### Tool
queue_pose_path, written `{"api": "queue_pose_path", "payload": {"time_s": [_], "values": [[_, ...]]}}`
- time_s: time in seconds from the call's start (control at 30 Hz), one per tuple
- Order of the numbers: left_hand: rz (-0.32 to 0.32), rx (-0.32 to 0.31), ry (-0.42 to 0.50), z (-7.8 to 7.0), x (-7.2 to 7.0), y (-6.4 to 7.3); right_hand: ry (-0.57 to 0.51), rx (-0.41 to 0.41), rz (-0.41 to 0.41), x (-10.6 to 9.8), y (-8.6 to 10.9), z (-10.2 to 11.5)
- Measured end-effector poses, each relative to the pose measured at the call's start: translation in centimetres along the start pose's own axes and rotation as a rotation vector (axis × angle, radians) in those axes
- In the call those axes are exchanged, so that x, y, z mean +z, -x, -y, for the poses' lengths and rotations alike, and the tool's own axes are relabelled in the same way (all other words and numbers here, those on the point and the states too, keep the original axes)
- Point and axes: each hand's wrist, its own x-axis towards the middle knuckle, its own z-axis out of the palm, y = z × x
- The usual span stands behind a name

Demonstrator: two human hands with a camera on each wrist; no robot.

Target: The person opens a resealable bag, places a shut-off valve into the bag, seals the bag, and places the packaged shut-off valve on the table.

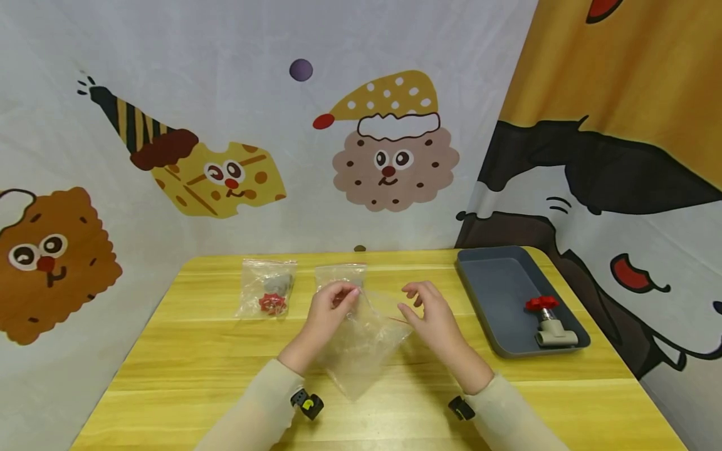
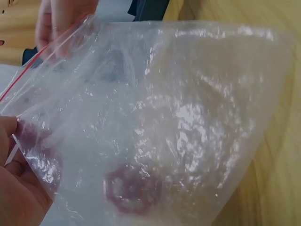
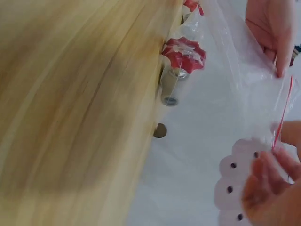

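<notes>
A clear zip bag (image 1: 361, 351) with a red seal line hangs between the two hands, its lower corner pointing down toward the table. My left hand (image 1: 334, 307) pinches its top edge between thumb and fingertips. At the other end of the seal is my right hand (image 1: 437, 319), fingers loosely bent and thumb apart from them, right at the bag's corner. Through the film in the left wrist view a red handwheel (image 2: 131, 190) shows blurred. Behind the held bag lies another zip bag (image 1: 341, 272), partly hidden; the right wrist view shows a bagged valve with a red handwheel (image 3: 186, 55).
At the back left lies a zip bag (image 1: 251, 285) with a red handwheel (image 1: 272, 304) and grey fitting inside. A grey tray (image 1: 491, 294) stands at the right, holding a T-shaped valve (image 1: 554, 332) with a red handwheel. A printed curtain (image 1: 316, 232) hangs behind the wooden table (image 1: 186, 376).
</notes>
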Motion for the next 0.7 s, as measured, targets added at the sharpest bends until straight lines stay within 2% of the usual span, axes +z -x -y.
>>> {"api": "queue_pose_path", "payload": {"time_s": [0.1,0.2,0.27,0.4,0.47,0.6,0.7], "values": [[-0.009,-0.002,0.007,0.5,0.3,-0.3,0.051,-0.132,-0.036,-0.2,0.1,1.1],[-0.014,0.007,0.018,1.7,0.8,-0.6,0.087,-0.204,0.016,-0.1,0.2,2.2],[-0.025,0.021,0.014,2.5,1.0,-0.9,0.102,-0.18,0.078,0.0,0.1,2.8],[-0.031,0.088,0.004,2.9,1.2,-1.1,0.085,-0.06,0.173,0.1,0.0,3.4],[-0.03,0.111,0.007,3.0,1.2,-1.2,0.018,-0.014,0.207,0.0,-0.2,3.5],[-0.023,0.14,0.0,2.9,1.0,-1.3,-0.195,0.058,0.294,-0.5,-0.5,3.5],[-0.002,0.167,-0.035,2.9,0.9,-1.5,-0.285,0.094,0.356,-1.0,-0.7,3.4]]}}
